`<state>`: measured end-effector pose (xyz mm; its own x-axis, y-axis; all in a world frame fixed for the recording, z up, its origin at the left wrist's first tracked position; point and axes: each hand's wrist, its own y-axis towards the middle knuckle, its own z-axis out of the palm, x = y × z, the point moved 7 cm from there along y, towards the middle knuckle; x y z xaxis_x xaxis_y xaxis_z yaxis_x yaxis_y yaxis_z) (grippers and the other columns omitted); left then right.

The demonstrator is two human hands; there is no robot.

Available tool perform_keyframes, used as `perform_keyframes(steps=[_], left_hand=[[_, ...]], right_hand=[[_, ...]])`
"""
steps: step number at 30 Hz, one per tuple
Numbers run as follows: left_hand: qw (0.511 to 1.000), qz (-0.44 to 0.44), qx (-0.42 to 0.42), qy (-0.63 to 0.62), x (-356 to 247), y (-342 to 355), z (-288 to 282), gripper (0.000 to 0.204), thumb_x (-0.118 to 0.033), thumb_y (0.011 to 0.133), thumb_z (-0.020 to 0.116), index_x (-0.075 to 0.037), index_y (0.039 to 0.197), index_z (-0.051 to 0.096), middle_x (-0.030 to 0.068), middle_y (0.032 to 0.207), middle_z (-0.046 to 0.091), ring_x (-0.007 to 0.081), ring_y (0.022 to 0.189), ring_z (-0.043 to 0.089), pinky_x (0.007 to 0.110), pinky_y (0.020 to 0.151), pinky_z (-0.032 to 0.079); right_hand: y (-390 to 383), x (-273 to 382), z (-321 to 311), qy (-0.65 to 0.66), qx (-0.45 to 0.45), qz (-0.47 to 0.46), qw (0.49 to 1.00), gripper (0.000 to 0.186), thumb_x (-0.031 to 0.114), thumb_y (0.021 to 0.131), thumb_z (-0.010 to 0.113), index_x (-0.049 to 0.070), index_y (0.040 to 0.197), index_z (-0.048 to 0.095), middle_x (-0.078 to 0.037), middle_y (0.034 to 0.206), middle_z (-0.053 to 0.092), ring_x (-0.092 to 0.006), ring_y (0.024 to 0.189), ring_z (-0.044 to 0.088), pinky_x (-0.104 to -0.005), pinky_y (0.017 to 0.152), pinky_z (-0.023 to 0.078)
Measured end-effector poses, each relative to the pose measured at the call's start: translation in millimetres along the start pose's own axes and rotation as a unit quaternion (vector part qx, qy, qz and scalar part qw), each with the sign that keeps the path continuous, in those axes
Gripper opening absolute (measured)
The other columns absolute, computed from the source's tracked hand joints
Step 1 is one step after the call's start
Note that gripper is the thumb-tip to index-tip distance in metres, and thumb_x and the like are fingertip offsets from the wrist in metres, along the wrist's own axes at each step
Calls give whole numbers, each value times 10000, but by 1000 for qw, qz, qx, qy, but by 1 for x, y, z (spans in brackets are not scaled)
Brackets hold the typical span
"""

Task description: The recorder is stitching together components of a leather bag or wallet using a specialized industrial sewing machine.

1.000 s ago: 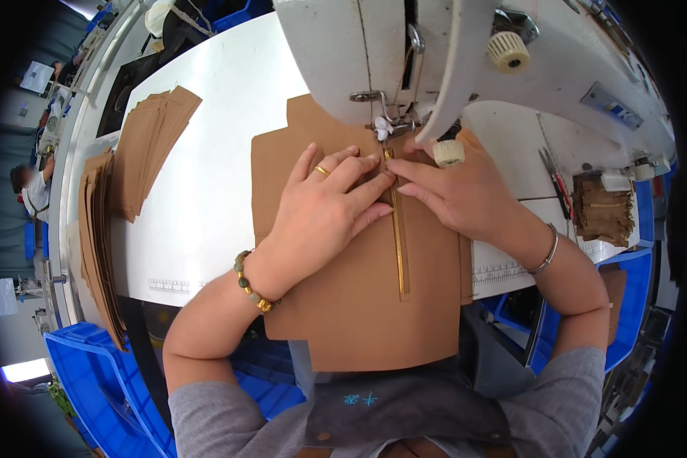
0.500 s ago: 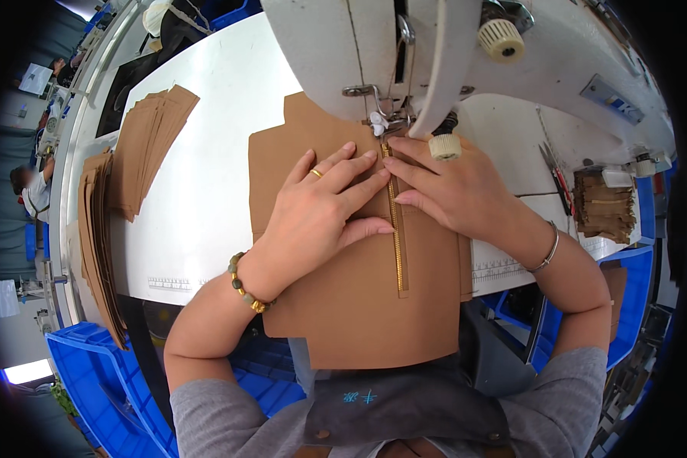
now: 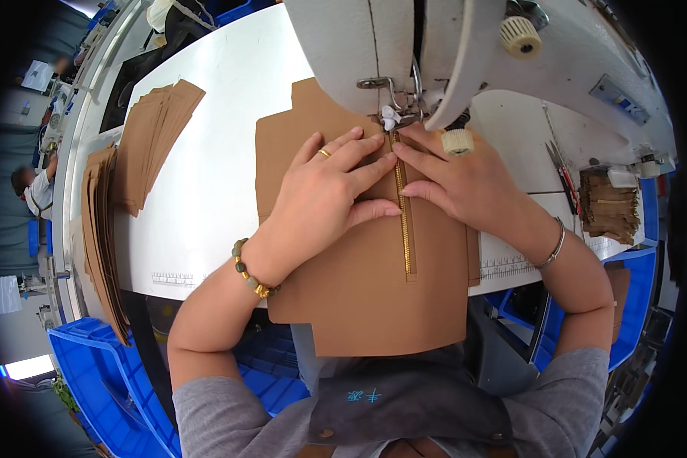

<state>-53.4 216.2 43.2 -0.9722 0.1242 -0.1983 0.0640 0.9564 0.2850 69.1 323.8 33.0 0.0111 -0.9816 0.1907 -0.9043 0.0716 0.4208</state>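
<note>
A flat brown panel (image 3: 374, 320) with cut-out corners lies under the head of a white sewing machine (image 3: 343, 53). Along a narrow slot in it runs a gold-toothed zipper (image 3: 404, 229), its far end at the presser foot (image 3: 391, 120). My left hand (image 3: 332, 183) rests flat on the panel left of the zipper, fingers spread, thumb tip at the teeth. On the zipper's right side my right hand (image 3: 458, 175) also presses flat, its fingers stretched toward the foot. The machine's arm and knob partly cover the right fingers. The needle tip is hard to make out.
Stacks of brown pieces (image 3: 149, 145) lie on the white table (image 3: 221, 175) at left. Red-handled scissors (image 3: 565, 179) and a bundle of small brown pieces (image 3: 609, 206) are at right. Blue bins (image 3: 103, 374) stand below the table's edge. Another person (image 3: 38, 187) sits far left.
The panel and its zipper have slid a little away from me, farther under the presser foot. Both hands have stayed flat on it and moved along slightly. The view has shifted a bit.
</note>
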Motion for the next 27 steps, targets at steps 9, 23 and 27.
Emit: perform_keyframes(steps=[9,23,27], left_hand=[[1000,-3,-9,-8,3,2,0,625,-476,806,819,-132,1323,746,85,1410,664,307,1377,590,505,1115,456],[999,-1,-23,-23,9,6,-2,636,-463,800,820,-117,1329,744,108,1360,682,320,1334,610,470,1108,460],[999,-6,-18,-28,9,5,-1,631,-468,815,806,-113,1333,738,107,1354,684,310,1331,611,470,1114,462]], right_hand=[[2,0,-4,-11,-21,-9,1000,476,367,884,769,57,1240,706,-94,1261,680,-307,1233,609,-501,1138,433],[4,1,-13,-52,-71,-29,996,329,333,871,792,89,1076,712,-61,1006,681,-269,1001,651,-445,953,499],[4,0,-17,-90,-92,-10,992,251,322,869,797,114,949,680,-24,791,621,-228,770,620,-397,789,490]])
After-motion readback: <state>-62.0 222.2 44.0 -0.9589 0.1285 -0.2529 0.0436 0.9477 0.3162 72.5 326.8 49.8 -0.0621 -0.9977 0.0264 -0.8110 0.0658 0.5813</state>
